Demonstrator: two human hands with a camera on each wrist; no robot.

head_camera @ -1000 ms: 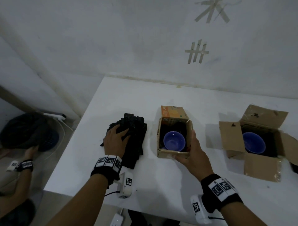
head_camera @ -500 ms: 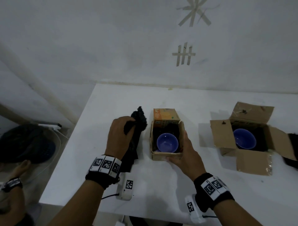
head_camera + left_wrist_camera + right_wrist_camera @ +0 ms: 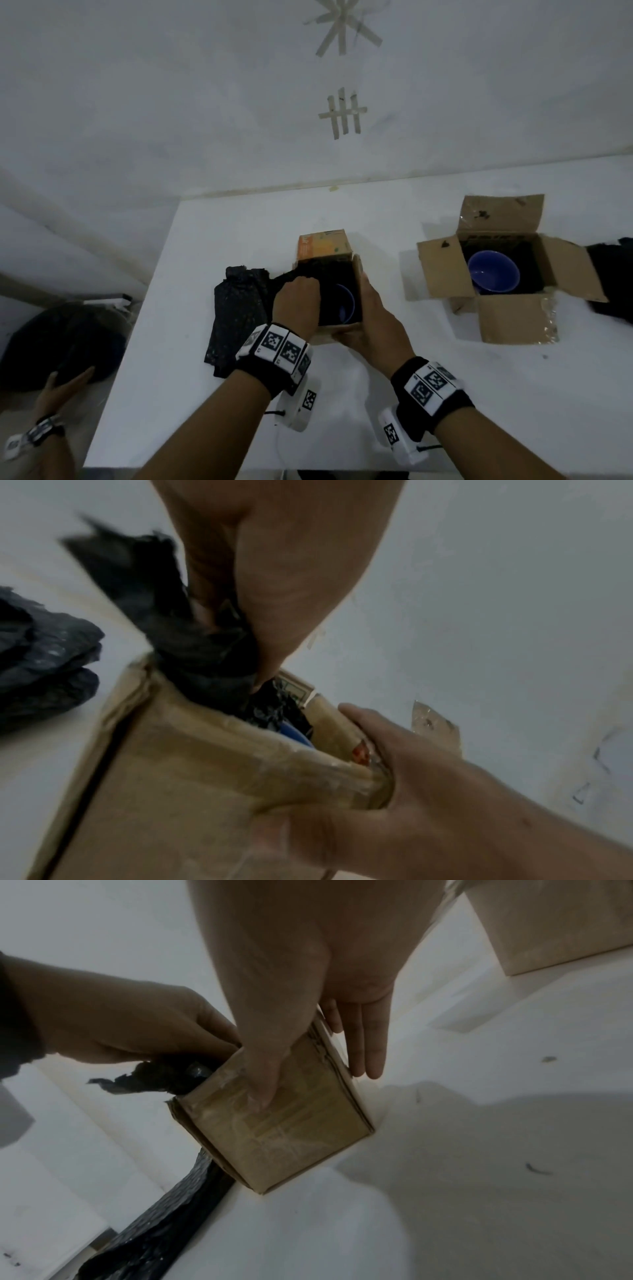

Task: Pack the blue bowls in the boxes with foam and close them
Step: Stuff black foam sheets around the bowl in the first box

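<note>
The left hand (image 3: pixel 297 301) pinches black foam (image 3: pixel 205 653) at the small box (image 3: pixel 284 1123) mouth; the right hand (image 3: pixel 371 322), fingers straight, braces the box's side beside the blue bowl (image 3: pixel 344 305).

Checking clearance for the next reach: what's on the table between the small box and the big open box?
Nothing: bare white table between small box and big open box, per head view.

A bare recording room or plain workroom, not a home. A white worktop (image 3: pixel 239 394) stands against a scuffed white wall (image 3: pixel 171 102) bearing tape marks (image 3: pixel 343 114). Another person's hand (image 3: pixel 63 387) wears a tagged wristband.
</note>
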